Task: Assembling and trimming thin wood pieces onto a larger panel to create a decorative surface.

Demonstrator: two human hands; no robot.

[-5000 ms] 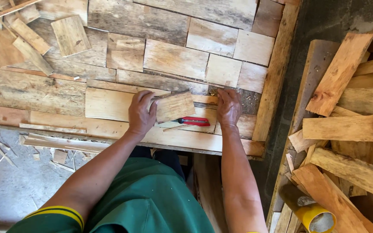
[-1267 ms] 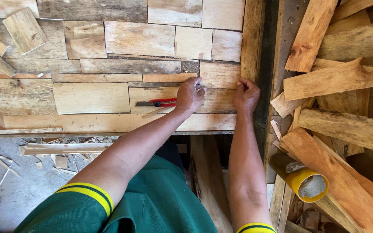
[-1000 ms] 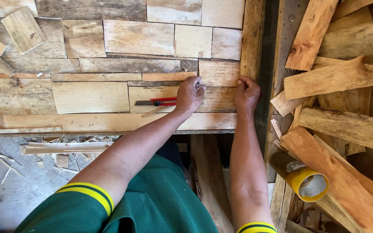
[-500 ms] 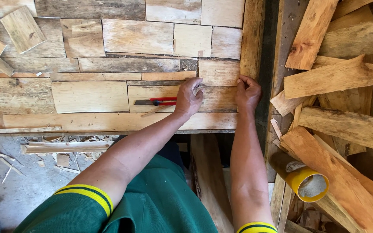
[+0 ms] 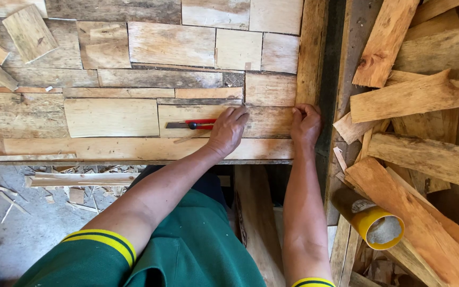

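My left hand lies flat on a pale wooden piece set into a panel of fitted wood pieces; its fingertips press the piece's top edge. At the same piece's right end my right hand has its fingers curled against the upright wooden frame strip. A red utility knife rests on the piece just left of my left hand, its blade pointing left. Neither hand holds a tool.
Rough wood offcuts are piled at the right. A yellow tape roll lies among them at the lower right. Loose wood tiles sit at the upper left. Shavings and a thin strip lie on the grey floor below the panel.
Five seconds ago both hands held a small wood piece further left. Since then they have come to the panel's right end and stayed pressed on the fitted piece with barely any movement.
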